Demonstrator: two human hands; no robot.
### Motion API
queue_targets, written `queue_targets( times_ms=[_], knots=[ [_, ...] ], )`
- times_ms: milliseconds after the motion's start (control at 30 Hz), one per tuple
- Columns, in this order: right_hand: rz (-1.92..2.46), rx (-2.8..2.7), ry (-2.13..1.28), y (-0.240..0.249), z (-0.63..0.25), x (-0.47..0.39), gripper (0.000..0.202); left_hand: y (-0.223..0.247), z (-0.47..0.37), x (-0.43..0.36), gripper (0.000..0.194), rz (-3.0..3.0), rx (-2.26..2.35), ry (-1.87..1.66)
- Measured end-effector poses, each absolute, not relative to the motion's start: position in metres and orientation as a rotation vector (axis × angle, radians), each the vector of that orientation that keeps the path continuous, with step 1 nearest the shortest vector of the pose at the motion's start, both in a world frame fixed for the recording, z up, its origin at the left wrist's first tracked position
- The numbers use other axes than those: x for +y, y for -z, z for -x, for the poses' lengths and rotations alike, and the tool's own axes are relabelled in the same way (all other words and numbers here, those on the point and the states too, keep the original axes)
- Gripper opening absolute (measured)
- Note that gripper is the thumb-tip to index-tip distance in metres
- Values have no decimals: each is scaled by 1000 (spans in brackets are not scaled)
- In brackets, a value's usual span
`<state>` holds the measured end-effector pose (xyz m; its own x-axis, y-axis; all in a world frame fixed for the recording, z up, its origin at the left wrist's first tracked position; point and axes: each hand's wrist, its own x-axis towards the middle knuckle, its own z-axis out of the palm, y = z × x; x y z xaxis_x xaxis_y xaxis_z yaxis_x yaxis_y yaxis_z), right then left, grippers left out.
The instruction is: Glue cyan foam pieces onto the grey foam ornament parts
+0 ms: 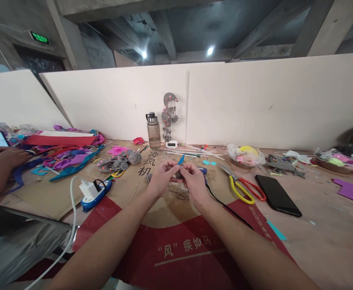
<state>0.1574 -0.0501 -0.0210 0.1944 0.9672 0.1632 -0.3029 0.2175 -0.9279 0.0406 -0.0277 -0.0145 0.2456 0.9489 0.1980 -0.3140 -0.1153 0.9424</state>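
My left hand (162, 177) and my right hand (195, 181) meet over the cardboard, fingers pinched together. Between them is a small grey piece (179, 175), with a pointed blue piece (181, 159) rising above the fingertips. Fingers hide much of both, so how they are joined cannot be made out. Just behind my right hand shows part of a blue tool, apparently a glue gun (204, 170), with a black cord running toward me. Small turquoise flower-like cutouts (206, 162) lie beyond it. Loops of grey yarn (182, 195) rest beneath my hands.
Red-and-yellow-handled scissors (239, 186) and a black phone (277, 195) lie right. A bottle (154, 133) and a grey moon-shaped hanging ornament (167, 117) stand behind. A blue power strip (96, 196) sits left, near another person's hand (13, 157) and colored felt (73, 159).
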Motion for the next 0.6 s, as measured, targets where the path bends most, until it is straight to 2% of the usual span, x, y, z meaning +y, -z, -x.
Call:
queue_targets(
  times_ms=[167,333,467,600],
  knots=[
    [959,-1120,-992,28,-156,-47,28,18,-36,-19,36,-1164,726,-1258],
    [1186,-1501,-512,20,-181,-46,30,14,-20,-8,38,-1097,780,-1365],
    [1633,-1588,-62,19,-223,-37,28,10,-8,0,35,-1103,775,-1441],
    [2113,-1696,51,32,-245,-28,38,10,-6,4,36,-1062,775,-1523]
  ],
)
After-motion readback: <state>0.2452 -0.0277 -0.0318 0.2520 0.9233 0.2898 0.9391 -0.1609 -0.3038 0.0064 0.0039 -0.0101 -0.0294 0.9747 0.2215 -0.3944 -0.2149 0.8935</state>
